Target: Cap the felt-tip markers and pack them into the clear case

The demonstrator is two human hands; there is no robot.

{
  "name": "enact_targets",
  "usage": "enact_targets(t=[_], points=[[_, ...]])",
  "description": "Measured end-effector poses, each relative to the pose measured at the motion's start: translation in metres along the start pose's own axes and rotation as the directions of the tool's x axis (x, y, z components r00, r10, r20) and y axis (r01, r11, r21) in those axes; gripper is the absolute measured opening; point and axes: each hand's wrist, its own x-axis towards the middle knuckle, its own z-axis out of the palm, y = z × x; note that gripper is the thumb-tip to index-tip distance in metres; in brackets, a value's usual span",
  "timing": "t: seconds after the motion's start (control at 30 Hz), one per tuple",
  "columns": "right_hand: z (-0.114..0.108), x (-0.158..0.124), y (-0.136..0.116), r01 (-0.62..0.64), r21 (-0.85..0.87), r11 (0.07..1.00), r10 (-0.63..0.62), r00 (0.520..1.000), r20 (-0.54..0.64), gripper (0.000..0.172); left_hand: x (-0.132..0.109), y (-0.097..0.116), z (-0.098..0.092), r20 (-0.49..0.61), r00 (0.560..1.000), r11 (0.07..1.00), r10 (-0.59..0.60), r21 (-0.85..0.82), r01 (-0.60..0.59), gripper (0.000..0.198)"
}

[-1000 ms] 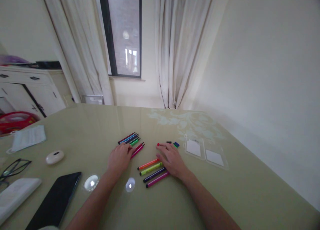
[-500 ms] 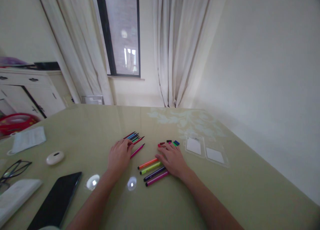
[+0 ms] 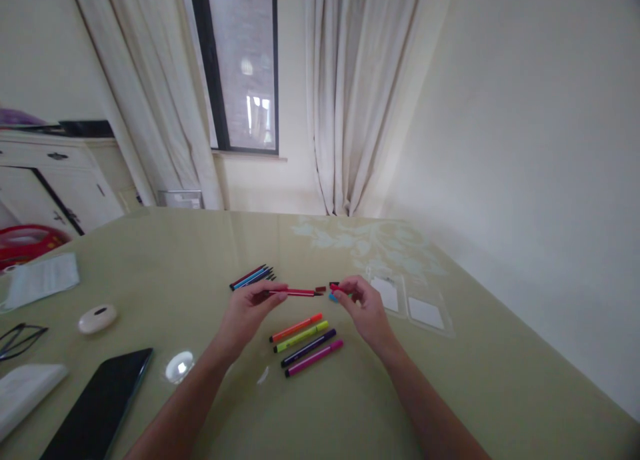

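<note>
My left hand [image 3: 251, 308] pinches a red felt-tip pen [image 3: 300, 292], uncapped, its dark tip pointing right. Opposite it, my right hand [image 3: 367, 307] has a small red pen cap [image 3: 336, 287] between thumb and fingers. A short gap separates tip and cap. Loose caps, one of them a blue cap [image 3: 333, 298], lie by the right fingertips, partly hidden. Beyond my left hand rests a bunch of uncapped pens [image 3: 253, 275]. Closer to me, an orange pen [image 3: 296, 328], a yellow-green pen [image 3: 301, 337], a dark purple pen [image 3: 309, 348] and a magenta pen [image 3: 314, 359] lie side by side, capped.
A clear plastic case [image 3: 406, 303] with white cards lies right of my right hand. On the left are a black phone [image 3: 100, 403], a white oval case [image 3: 97, 319], glasses [image 3: 23, 340], a white box [image 3: 30, 393] and a face mask [image 3: 43, 280].
Both hands have lifted off the table. My left hand has picked up the red felt-tip pen, and my right hand a red cap. The capped pens now show in full.
</note>
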Motion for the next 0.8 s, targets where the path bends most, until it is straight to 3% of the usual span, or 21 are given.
enact_targets(t=[0.13,0.27,0.57,0.8], points=[[-0.009,0.000,-0.013,-0.038,0.267,0.963,0.042,0.999,-0.009,0.023,-0.006,0.004,0.001,-0.016,0.999,0.986,-0.037,-0.163,0.034,0.039],[-0.012,-0.002,-0.026,-0.051,0.409,0.911,0.064,0.998,-0.018,0.019,-0.009,0.010,0.002,-0.085,0.996,0.972,-0.015,-0.236,-0.006,0.032],[-0.014,-0.003,-0.026,-0.059,0.474,0.878,0.084,0.996,-0.031,0.020,-0.014,0.014,0.005,-0.029,0.999,0.945,-0.024,-0.327,0.013,0.029],[-0.017,-0.004,-0.024,-0.099,0.418,0.903,0.110,0.994,-0.001,0.022,-0.016,0.015,0.008,-0.015,1.000,0.944,0.018,-0.328,-0.022,0.028]])
